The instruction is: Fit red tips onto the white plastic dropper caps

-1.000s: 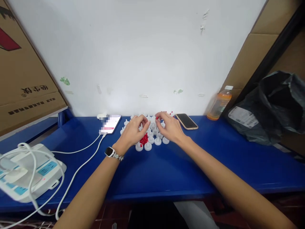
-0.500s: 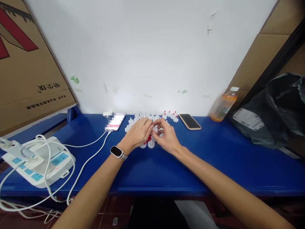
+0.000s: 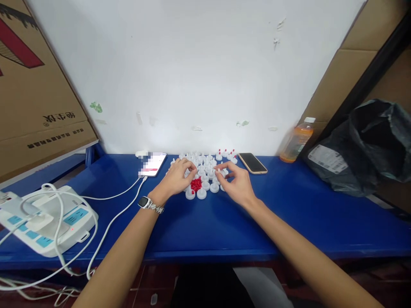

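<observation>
The work surface is a blue table (image 3: 205,226), set against a white wall (image 3: 199,77) with scuffs and scraps of old tape. A printed carton (image 3: 41,94) stands at the left end; a white power strip (image 3: 72,220) with looped cables (image 3: 118,218) lies in front of it. A lit phone (image 3: 156,164) lies left of centre, and a dark phone (image 3: 252,163) right of centre. An orange bottle (image 3: 296,141) stands upright near the wall, just beside a black bag (image 3: 334,149). White caps (image 3: 201,194) with raised spouts cover the middle of the table in a loose cluster. A pile of red tips (image 3: 196,184) lies at the near side of the cluster, between the two hands; a few caps at the far right carry red tips on their spouts. The left hand (image 3: 177,176), with a watch (image 3: 144,202) at the wrist, is held palm down over the left caps, fingers curled, thumb and forefinger nearly meeting. The right hand (image 3: 236,183) is over the right caps, thumb and forefinger slightly parted in a pinch pose. Whether either hand grips a part cannot be told.
</observation>
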Available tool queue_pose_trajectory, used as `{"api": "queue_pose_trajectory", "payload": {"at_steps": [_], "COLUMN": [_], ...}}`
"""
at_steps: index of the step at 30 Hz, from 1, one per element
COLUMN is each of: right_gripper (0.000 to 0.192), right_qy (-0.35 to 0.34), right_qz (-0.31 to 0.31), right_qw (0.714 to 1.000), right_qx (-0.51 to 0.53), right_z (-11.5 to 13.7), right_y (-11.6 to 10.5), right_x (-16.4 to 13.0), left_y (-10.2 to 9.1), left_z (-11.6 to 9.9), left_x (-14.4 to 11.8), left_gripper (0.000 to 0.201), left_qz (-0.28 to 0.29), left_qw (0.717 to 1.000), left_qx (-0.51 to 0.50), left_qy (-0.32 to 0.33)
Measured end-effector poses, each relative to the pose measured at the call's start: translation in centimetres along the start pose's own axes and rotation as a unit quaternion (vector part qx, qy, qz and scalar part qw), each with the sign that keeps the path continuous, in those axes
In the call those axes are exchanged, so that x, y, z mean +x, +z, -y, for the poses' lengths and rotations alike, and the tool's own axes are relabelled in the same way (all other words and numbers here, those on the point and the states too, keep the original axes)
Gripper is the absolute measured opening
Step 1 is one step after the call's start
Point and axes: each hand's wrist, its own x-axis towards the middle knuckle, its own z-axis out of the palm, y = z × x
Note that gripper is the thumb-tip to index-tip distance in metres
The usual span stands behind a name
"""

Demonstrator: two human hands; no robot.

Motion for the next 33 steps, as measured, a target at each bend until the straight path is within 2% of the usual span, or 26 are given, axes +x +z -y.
{"api": "queue_pose_trajectory", "payload": {"at_steps": [3, 8, 12, 16, 22, 26, 31, 33], "right_gripper": [0.008, 0.005, 0.006, 0.007, 0.016, 0.012, 0.011, 0.013], "right_qy": [-0.049, -0.131, -0.158, -0.141, -0.113, -0.097, -0.065, -0.05], "right_qz": [0.015, 0.149, 0.198, 0.199, 0.195, 0.178, 0.158, 0.147], "right_qw": [0.998, 0.977, 0.959, 0.959, 0.965, 0.972, 0.981, 0.984], "right_qx": [-0.044, -0.073, -0.126, -0.146, -0.131, -0.116, -0.097, -0.09], "right_z": [0.4, 0.8, 0.9, 0.6, 0.4, 0.6, 0.7, 0.6], "right_y": [-0.3, -0.1, 0.4, 0.8, 1.2, 1.2, 1.3, 1.2], "right_x": [-0.8, -1.4, -1.6, -1.6, -1.6, -1.7, -1.6, -1.3], "left_y": [0.0, -1.1, -2.1, -2.3, -1.6, -1.4, -1.0, -0.9], "left_z": [-0.4, -0.8, -0.8, -1.4, -1.7, -1.6, -1.7, -1.6], "left_x": [-0.4, -1.5, -2.2, -2.4, -2.5, -2.4, -1.7, -1.6], "left_gripper": [0.022, 0.022, 0.022, 0.019, 0.014, 0.02, 0.028, 0.031], "left_qz": [0.006, 0.054, 0.094, 0.118, 0.107, 0.116, 0.041, 0.033], "left_qw": [1.0, 0.997, 0.995, 0.991, 0.988, 0.987, 0.99, 0.99], "left_qx": [-0.007, -0.045, 0.006, 0.055, 0.105, 0.105, 0.129, 0.133], "left_qy": [0.008, 0.022, 0.017, 0.018, 0.021, 0.024, 0.028, 0.031]}}
